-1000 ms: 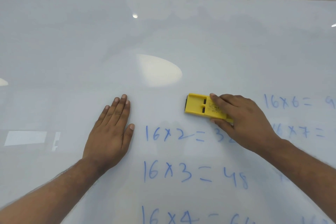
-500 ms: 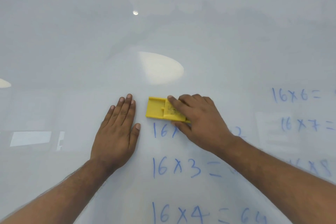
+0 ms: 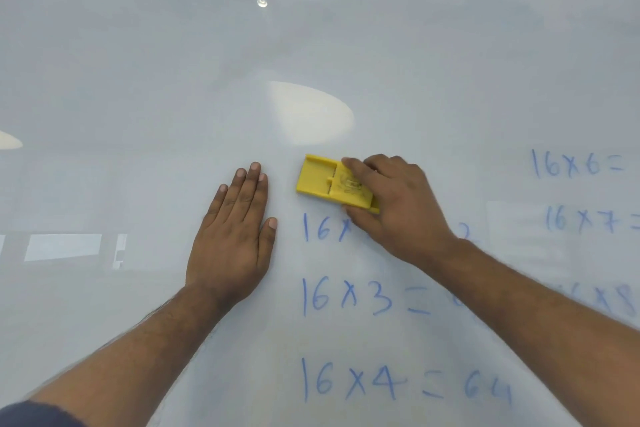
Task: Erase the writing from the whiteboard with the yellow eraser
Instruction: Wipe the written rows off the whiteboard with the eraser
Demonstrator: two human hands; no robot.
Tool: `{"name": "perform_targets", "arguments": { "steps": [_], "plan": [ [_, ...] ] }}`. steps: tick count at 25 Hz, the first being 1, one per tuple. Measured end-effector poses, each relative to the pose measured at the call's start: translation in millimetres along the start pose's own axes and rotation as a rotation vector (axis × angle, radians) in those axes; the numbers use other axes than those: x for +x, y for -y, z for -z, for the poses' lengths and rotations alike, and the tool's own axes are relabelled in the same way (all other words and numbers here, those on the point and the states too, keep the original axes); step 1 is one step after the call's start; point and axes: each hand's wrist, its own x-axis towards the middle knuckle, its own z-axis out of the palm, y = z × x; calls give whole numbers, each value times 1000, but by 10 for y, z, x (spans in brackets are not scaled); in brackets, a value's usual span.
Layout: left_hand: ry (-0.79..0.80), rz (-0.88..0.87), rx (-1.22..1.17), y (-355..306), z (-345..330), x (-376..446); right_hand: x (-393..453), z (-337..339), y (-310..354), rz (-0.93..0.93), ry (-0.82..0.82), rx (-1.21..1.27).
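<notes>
Near the middle of the whiteboard (image 3: 145, 87), well below its top edge, the yellow eraser (image 3: 327, 184) lies flat under the right hand (image 3: 398, 208), fingers and thumb clamping its long sides. It looks light, stiff plastic, likely to slide easily; gripping those sides suits it. Just beside it, the left hand (image 3: 232, 239) rests spread flat, holding nothing. Blue writing (image 3: 346, 298) remains below.

Even, bright overhead lighting is washing the whiteboard (image 3: 138, 62) pale grey-blue. A large oval glare patch (image 3: 310, 113) is reflecting near centre, a small pinpoint reflection (image 3: 262, 3) is showing above it, and rectangular window reflections (image 3: 64, 246) are appearing at left. Soft shadows are pooling under both forearms. The right hand (image 3: 398, 208) is blurring slightly; the edges are bowing.
</notes>
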Motion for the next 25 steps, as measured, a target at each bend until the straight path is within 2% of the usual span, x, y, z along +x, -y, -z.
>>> {"name": "perform_targets", "arguments": {
  "steps": [4,8,12,16,20,23,25],
  "plan": [
    [-3,-6,2,26,-9,-27,-204,-101,197,87,47,32],
    [2,-2,1,23,-6,-62,-471,-23,30,218,108,13],
    [4,43,-6,-16,-13,-127,-383,28,-123,112,63,28],
    [2,49,-4,-37,-35,-207,-285,-107,113,18,-8,71],
    [3,39,-7,-21,-42,-269,-441,-164,228,93,46,76],
    [11,32,-2,-13,-40,-311,-576,-69,101,206,111,13],
    [14,32,-1,-12,-43,-337,-568,13,-53,206,108,-16]
  ]
}}
